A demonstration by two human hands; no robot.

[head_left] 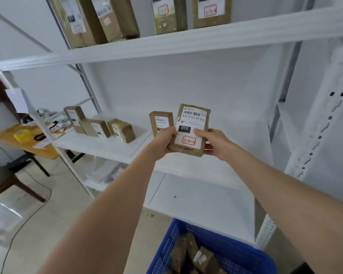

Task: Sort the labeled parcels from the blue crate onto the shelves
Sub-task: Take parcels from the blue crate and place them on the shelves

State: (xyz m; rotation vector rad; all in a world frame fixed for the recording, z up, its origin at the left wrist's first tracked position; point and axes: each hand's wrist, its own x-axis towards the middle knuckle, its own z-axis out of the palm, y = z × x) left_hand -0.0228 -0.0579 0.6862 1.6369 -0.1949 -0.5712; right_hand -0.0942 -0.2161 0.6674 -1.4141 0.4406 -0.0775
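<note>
"Two hands were on the parcel (190,129), over the front of the middle shelf (236,139)?"
"Yes. The left hand (164,141) gripped its left side with curled fingers. The right hand (216,143) clasped its right side, thumb across the label. The parcel stood upright, label toward the camera, reading 010 and a red-ringed 3-2-10."
"What stood on that shelf?"
"A smaller box (160,120), upright, just behind the left hand. Three more boxes (96,128) sat farther left along it."
"And the blue crate (236,252)?"
"Below the shelf, low and nearest the camera, with several brown parcels (204,260) inside."
"Above the shelf?"
"Taller labeled parcels (212,12) stood on the upper shelf (186,42)."
</note>
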